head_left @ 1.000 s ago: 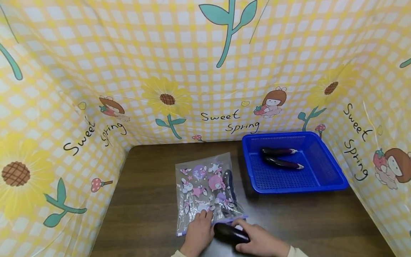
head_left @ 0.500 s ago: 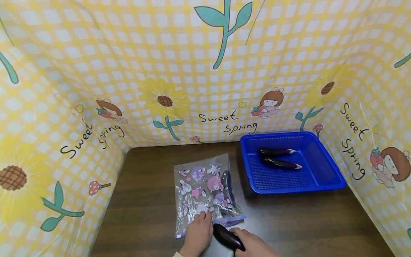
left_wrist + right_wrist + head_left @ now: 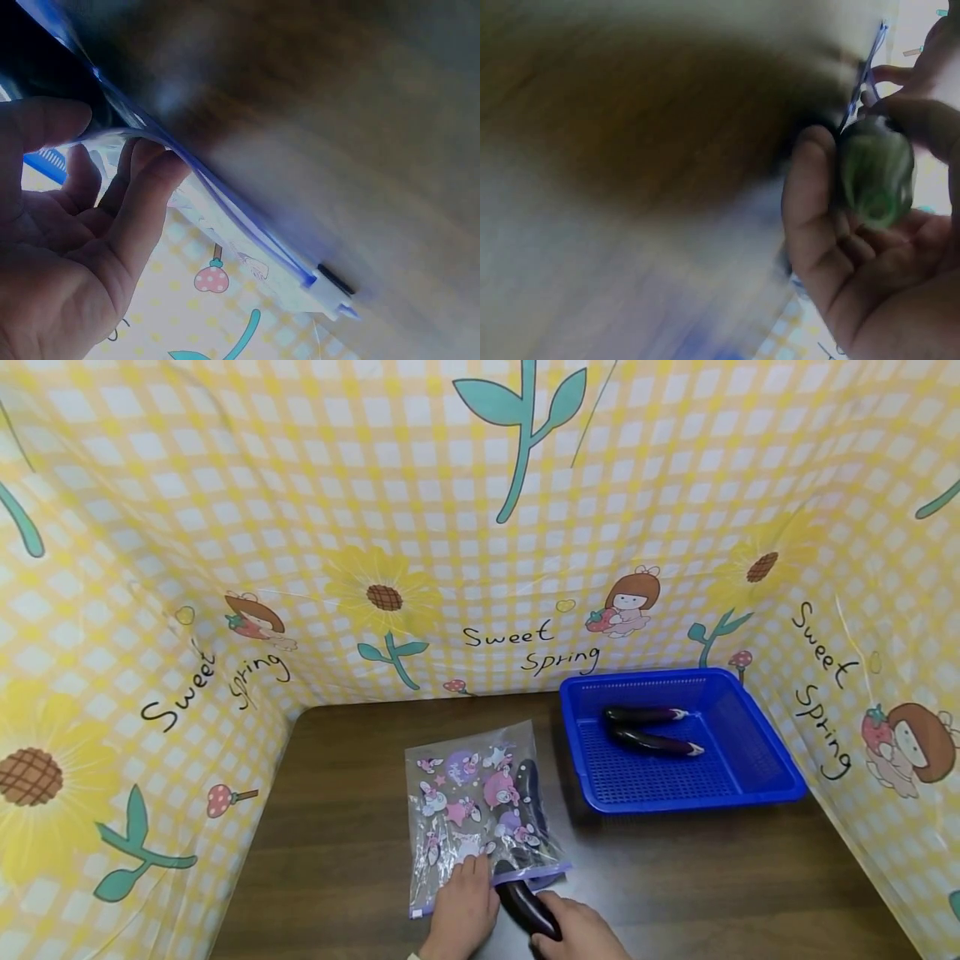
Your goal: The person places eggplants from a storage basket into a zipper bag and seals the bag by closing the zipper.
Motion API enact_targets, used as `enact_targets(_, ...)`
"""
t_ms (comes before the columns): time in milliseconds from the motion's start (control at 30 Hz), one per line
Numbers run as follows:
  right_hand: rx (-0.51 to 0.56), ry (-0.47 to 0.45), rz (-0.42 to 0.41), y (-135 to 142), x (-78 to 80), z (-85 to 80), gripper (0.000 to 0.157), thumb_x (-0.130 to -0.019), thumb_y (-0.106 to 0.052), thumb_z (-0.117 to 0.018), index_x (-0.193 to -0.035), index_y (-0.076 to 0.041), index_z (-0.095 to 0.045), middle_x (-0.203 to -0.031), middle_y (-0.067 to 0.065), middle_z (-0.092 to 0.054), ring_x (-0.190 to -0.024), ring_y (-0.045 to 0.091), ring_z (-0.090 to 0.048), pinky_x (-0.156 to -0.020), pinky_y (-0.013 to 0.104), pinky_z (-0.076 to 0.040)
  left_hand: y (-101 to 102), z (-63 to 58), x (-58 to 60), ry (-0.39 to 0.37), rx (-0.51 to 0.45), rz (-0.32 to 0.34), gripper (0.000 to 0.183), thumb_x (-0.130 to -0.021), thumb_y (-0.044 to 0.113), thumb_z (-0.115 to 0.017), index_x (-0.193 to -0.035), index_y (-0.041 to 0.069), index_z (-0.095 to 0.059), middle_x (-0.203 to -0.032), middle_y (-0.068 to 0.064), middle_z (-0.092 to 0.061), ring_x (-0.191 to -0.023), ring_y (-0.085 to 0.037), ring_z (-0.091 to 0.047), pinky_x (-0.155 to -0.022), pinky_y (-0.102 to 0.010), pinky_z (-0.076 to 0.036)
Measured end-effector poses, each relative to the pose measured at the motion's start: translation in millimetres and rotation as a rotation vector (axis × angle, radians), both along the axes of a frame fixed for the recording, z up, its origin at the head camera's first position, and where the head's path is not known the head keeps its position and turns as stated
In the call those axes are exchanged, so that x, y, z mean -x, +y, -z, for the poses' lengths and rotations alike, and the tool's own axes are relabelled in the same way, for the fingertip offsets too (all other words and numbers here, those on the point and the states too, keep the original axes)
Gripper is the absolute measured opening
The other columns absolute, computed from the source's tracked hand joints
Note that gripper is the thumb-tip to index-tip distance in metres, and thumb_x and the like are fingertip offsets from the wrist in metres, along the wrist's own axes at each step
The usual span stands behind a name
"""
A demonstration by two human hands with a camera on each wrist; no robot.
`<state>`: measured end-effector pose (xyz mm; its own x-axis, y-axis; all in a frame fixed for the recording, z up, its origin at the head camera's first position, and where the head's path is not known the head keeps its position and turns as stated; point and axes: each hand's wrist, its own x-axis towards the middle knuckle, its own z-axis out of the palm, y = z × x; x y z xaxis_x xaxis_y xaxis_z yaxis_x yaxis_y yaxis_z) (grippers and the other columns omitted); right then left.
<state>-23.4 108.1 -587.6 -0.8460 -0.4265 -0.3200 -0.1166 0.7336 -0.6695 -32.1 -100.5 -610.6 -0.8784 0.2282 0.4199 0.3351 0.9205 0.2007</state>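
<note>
A clear zip bag (image 3: pixel 450 827) with pink and purple prints lies flat, its purple-edged mouth towards me. One dark eggplant (image 3: pixel 531 793) lies inside along its right side. My left hand (image 3: pixel 463 910) pinches the bag's lip, thumb on one side and fingers on the other; the left wrist view shows the mouth held apart beside the white slider (image 3: pixel 330 292). My right hand (image 3: pixel 581 933) grips another eggplant (image 3: pixel 527 910) by its stem end. The blunt end of that eggplant is within the bag's mouth. In the right wrist view its green stem end (image 3: pixel 877 176) faces the camera.
At the back right of the brown wooden table (image 3: pixel 337 810) stands a blue plastic basket (image 3: pixel 750 797). Two eggplants, one (image 3: pixel 645 716) behind the other (image 3: pixel 660 743), lie in it. A yellow checked cloth (image 3: pixel 420 527) hangs around the back and sides.
My right hand has turned the eggplant and pushed it forward, so its blunt end has gone from in front of the bag into the mouth. My left hand stays at the bag's lip.
</note>
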Motion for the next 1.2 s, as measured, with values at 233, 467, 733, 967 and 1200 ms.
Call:
enact_targets(233, -0.16, 0.162, 0.053, -17.8, -1.6, -6.1, 0.049, -0.083, -0.04, -0.079, -0.113, -0.006, -0.061, -0.083, 0.001, -0.065, -0.068, 0.017, -0.06, -0.062, 0.042, -0.048, 0.8, -0.4, -1.5, -0.043, 0.027, 0.018, 0.027, -0.067, 0.015, -0.073, -0.089, 0.006, -0.06, -0.08, -0.007, -0.05, -0.064, -0.024, -0.051, -0.041, -0.035, -0.039)
enact_targets(467, -0.219, 0.247, 0.117, -36.3, 1.2, -2.9, 0.051, -0.081, -0.041, -0.082, -0.105, -0.002, -0.059, -0.082, 0.01, -0.066, -0.069, 0.027, -0.065, -0.062, 0.046, -0.051, 1.8, -1.0, -0.2, -0.06, 0.054, 0.037, 0.025, -0.067, 0.015, -0.074, -0.086, 0.008, -0.059, -0.081, -0.008, -0.051, -0.065, -0.025, -0.05, -0.042, -0.036, -0.038)
enact_targets(733, -0.239, 0.323, 0.169, -44.8, 6.2, 6.8, 0.049, -0.08, -0.045, -0.081, -0.094, -0.003, -0.06, -0.073, 0.008, -0.061, -0.063, 0.028, -0.063, -0.056, 0.046, -0.05, -0.1, 1.8, 2.2, -0.036, 0.067, 0.045, 0.022, -0.066, 0.016, -0.073, -0.083, 0.01, -0.059, -0.079, -0.008, -0.05, -0.063, -0.025, -0.049, -0.041, -0.035, -0.036)
enact_targets(967, -0.173, 0.3, 0.164, -29.2, 2.9, 8.5, 0.053, -0.08, -0.053, -0.079, -0.097, -0.005, -0.062, -0.077, 0.005, -0.062, -0.065, 0.024, -0.061, -0.057, 0.043, -0.048, -0.3, 0.2, 3.2, -0.056, 0.062, 0.04, 0.021, -0.067, 0.014, -0.072, -0.083, 0.009, -0.059, -0.081, -0.008, -0.051, -0.064, -0.025, -0.05, -0.042, -0.036, -0.038)
enact_targets(1200, -0.143, 0.092, 0.106, 1.1, -13.5, 4.5, 0.04, -0.081, -0.046, -0.079, -0.082, -0.015, -0.055, -0.064, -0.006, -0.048, -0.055, 0.013, -0.044, -0.052, 0.035, -0.037, 0.6, -4.5, 2.4, -0.116, 0.062, 0.032, 0.019, -0.069, 0.014, -0.071, -0.083, 0.008, -0.06, -0.082, -0.008, -0.052, -0.066, -0.025, -0.051, -0.043, -0.036, -0.039)
